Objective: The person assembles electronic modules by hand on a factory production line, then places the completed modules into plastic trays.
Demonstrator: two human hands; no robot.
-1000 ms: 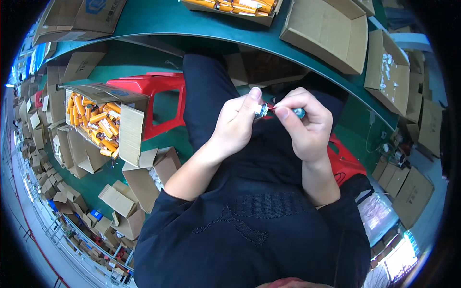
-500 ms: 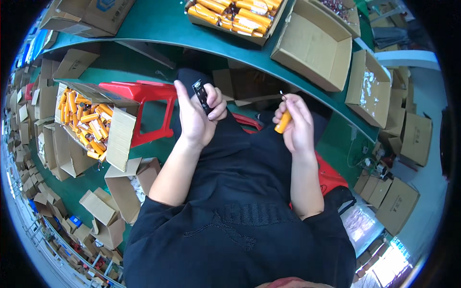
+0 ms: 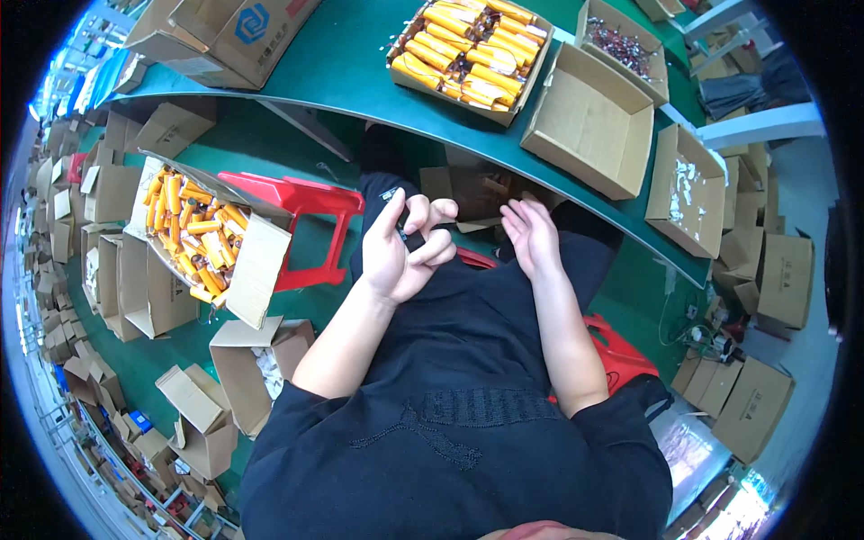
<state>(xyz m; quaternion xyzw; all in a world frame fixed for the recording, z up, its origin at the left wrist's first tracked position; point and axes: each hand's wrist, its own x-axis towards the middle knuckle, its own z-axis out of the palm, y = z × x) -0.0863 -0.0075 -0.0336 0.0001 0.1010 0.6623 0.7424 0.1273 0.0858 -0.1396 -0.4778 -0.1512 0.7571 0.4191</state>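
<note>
My left hand (image 3: pixel 396 256) is in front of my lap with its fingers curled round a slim black object (image 3: pixel 413 241). A small bright end of that object shows by the thumb, and the fingers cover much of the rest. Across from it, my right hand (image 3: pixel 533 236) has its fingers stretched and slightly apart, with nothing visible in it. A shallow carton (image 3: pixel 500 115) on the table beyond holds rows of orange wrapped cylinders (image 3: pixel 438 49) with wires. On my left, another carton (image 3: pixel 261 283) is heaped with loose orange cylinders (image 3: pixel 211 243).
The green table (image 3: pixel 342 72) curves across in front of me. An open shallow carton (image 3: pixel 589 121), a carton of white bits (image 3: pixel 688 189) and one of dark red small parts (image 3: pixel 621 45) sit along its right. A red stool (image 3: pixel 310 225) stands left, cartons (image 3: pixel 193 427) around the floor.
The orange cylinder that was in my right hand is no longer visible, and those fingers have opened. My left hand has turned, its fingers pointing more to the right. The view has shifted slightly.
</note>
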